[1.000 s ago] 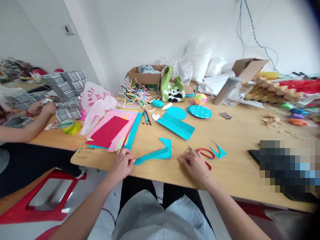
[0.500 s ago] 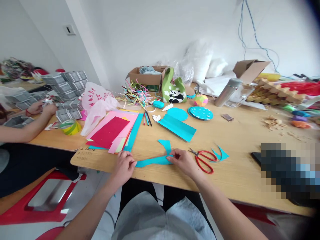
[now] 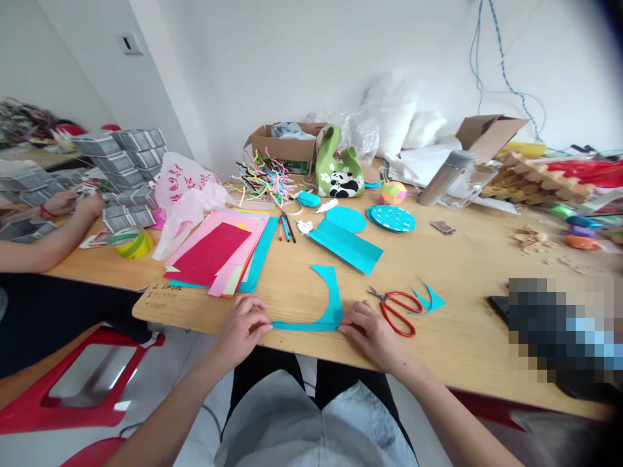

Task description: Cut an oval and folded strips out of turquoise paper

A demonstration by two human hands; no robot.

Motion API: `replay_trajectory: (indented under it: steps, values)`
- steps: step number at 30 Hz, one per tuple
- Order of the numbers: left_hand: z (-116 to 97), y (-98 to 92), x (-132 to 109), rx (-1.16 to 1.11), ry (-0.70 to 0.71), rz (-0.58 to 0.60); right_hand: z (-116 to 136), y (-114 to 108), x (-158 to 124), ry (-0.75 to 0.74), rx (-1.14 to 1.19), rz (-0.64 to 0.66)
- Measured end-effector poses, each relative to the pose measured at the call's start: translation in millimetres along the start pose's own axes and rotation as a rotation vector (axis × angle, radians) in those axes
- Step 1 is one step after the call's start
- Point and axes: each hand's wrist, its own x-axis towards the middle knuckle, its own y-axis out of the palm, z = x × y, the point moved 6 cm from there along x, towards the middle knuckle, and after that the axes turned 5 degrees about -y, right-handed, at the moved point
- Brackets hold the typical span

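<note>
A blue paper offcut (image 3: 333, 299) with a curved inner edge lies at the front of the table, its lower edge in a narrow strip that looks folded. My left hand (image 3: 246, 326) pinches the strip's left end. At the lower right corner, my right hand (image 3: 370, 332) has its fingers closed on the same paper. Right of that hand rest red-handled scissors (image 3: 396, 310), blades slightly apart, beside small blue paper scraps (image 3: 432, 298). Farther back are a creased blue sheet (image 3: 346, 248) and a blue paper circle (image 3: 345, 220).
Coloured paper sheets (image 3: 214, 253) are stacked at the left, near several pens (image 3: 287, 229). A panda bag (image 3: 339, 172), a steel flask (image 3: 446, 178) and a cardboard box (image 3: 287, 149) stand behind. At far left, another person's hands (image 3: 87, 206) work among grey boxes (image 3: 129, 214).
The blue paper has been turned and drawn toward the table's front edge, its curved arm now upright at the right. My right hand has shifted from the strip to the corner.
</note>
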Motion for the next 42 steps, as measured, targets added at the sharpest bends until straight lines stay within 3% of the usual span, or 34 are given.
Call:
replay_trajectory:
  steps: [7, 15, 27, 42]
  values:
    - [3.3, 3.8, 2.8, 0.055, -0.044, 0.032, -8.0, 7.6, 3.0, 0.132, -0.083, -0.027]
    - [9.5, 7.7, 8.6, 0.092, -0.134, -0.001, -1.7, 9.7, 13.7, 0.326, -0.312, 0.109]
    - [13.9, 6.8, 9.4, 0.119, -0.246, -0.065, -1.6, 5.8, 18.6, 0.348, -0.349, 0.013]
    - [11.2, 12.2, 14.2, 0.303, -0.228, 0.008, 1.2, 9.1, 17.8, 0.312, -0.440, 0.036]
